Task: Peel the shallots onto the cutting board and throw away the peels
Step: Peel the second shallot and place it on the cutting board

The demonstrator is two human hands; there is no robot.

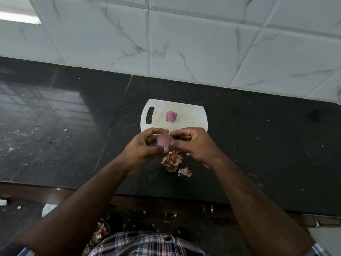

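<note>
A white cutting board (191,115) with a handle slot lies on the black counter, and one peeled purple shallot (171,116) rests on it. Just in front of the board, my left hand (144,146) grips a second purple shallot (164,140) between thumb and fingers. My right hand (193,143) pinches at the shallot's right side with its fingertips. A pile of dry brown and pink peels (172,161) lies on the counter right below my hands, with a loose pink piece (185,172) beside it.
The black counter (267,145) runs up to a white marble-tiled wall (184,43) behind the board. Its front edge is near my body. Below it, on the floor, more peel scraps (100,235) lie scattered.
</note>
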